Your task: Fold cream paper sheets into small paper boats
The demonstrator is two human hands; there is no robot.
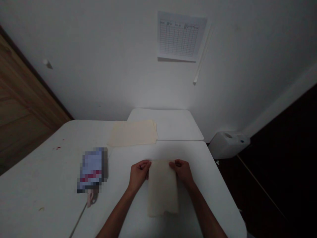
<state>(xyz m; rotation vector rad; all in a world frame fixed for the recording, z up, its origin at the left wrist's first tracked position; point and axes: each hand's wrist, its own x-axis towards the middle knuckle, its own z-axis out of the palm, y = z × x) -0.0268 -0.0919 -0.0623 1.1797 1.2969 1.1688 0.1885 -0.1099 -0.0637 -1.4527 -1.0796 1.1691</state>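
our left hand (138,175) and right hand (182,172), fingers closed, pinch a cream sheet (162,190), perhaps cloth, at its far corners, keeping it square.

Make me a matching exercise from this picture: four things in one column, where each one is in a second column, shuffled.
Things:
1. Left hand
2. Gridded paper chart
3. White plastic canister
4. Second cream sheet

Places:
A. Fixed to the wall
B. Flat on the far white table
C. Gripping a cream sheet
D. Low down at the far right

Pairs: 1-C, 2-A, 3-D, 4-B
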